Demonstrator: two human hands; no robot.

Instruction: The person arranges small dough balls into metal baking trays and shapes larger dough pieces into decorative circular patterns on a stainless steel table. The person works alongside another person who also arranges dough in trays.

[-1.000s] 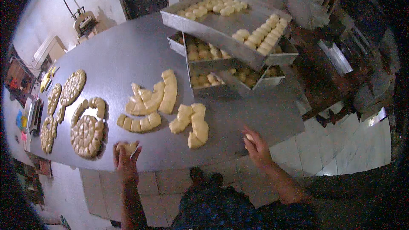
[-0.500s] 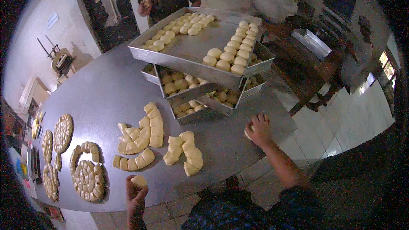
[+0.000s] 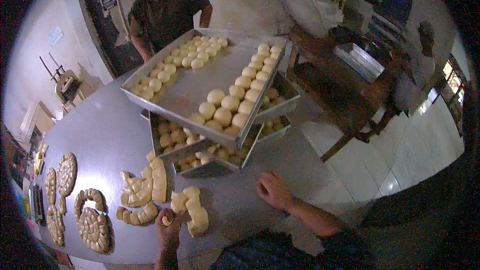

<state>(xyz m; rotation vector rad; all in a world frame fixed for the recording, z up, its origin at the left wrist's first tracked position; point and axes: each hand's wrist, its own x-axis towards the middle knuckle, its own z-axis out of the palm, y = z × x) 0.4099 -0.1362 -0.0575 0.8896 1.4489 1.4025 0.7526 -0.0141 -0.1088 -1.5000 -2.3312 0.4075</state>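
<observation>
My left hand (image 3: 170,227) is closed on a small pale dough piece (image 3: 166,221), against the nearest cut dough chunks (image 3: 196,214). To the right, my right hand (image 3: 274,190) rests on the metal table with its fingers curled down over a dough piece, which the hand now hides. A fan of scored dough (image 3: 144,187) and a short curved dough strip (image 3: 137,215) lie left of the chunks. Further left are round scored dough slabs (image 3: 93,230). Beyond my hands a large metal tray (image 3: 192,92) holds rows of dough balls (image 3: 230,102).
Below the top tray, more trays (image 3: 212,167) of dough balls are stacked crosswise. Across the metal table (image 3: 100,130) stands a person (image 3: 170,12) in a dark shirt. At right, a wooden table (image 3: 340,80) bears a long metal pan (image 3: 360,61), with another person (image 3: 417,70) beside it.
The whole view has shifted. My left hand has gone from the table's front edge to the dough chunks. My right hand stays on the table. The person opposite has lowered a raised hand.
</observation>
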